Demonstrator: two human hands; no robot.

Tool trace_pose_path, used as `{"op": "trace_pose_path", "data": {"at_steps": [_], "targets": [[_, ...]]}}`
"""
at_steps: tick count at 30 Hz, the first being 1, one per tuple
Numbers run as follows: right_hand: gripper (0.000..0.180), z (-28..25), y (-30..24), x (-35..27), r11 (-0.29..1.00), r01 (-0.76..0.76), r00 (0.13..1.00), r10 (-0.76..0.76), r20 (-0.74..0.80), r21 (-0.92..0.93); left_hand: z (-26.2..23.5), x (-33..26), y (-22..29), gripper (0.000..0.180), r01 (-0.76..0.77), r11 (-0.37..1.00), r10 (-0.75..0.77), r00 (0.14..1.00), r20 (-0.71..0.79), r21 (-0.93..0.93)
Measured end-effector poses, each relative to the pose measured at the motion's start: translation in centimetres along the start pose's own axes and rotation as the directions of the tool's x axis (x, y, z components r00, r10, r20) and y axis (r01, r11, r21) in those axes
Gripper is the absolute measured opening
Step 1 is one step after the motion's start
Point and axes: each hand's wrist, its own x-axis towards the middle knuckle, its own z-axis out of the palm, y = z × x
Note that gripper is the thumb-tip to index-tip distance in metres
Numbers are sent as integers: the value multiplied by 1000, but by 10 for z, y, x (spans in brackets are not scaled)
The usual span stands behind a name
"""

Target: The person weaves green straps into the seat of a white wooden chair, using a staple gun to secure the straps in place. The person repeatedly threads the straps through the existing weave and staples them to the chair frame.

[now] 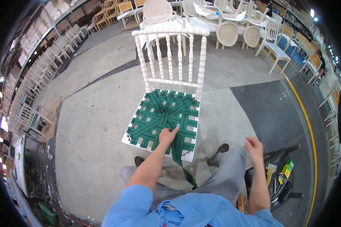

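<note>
A white chair (199,72) with a turned spindle back stands in front of me. Its seat is a lattice of woven green webbing (146,114), with further green bands crossing diagonally on top. My left hand (167,136) is at the near middle of the seat, fingers closed on a green webbing strap (177,152). The strap's loose end hangs over the seat's front edge, down between my legs. Off to the right, above my knee, my right hand (254,150) is raised with curled fingers. Whatever it may hold is hidden.
Right of my leg, a low dark surface (281,156) carries a green and yellow box (287,169) and several hand tools. Chairs (159,11) crowd the far side, a long row (49,56) lines the left, and a white chair (274,45) stands far right. Another person sits there.
</note>
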Motion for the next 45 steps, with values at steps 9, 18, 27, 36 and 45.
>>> {"op": "trace_pose_path", "data": {"at_steps": [9, 18, 27, 36, 45], "targets": [[44, 214, -47, 20, 929, -367, 692, 307, 653, -47, 42, -112, -48, 32, 387, 785, -14, 792, 610, -483], [44, 327, -38, 6, 541, -840, 263, 465, 845, -36, 59, -205, -84, 27, 510, 634, 35, 733, 679, -582], [33, 310, -18, -21, 750, -660, 539, 510, 671, -40, 52, -94, -94, 94, 491, 356, -312, 864, 394, -795], [35, 252, -2, -93, 815, -573, 624, 505, 597, -90, 93, -57, -65, 97, 43, 176, -712, 695, -97, -983], [38, 219, 22, -129, 862, -479, 686, 485, 543, -165, 88, -54, -60, 85, -16, 24, -651, 759, -27, -1000]]}}
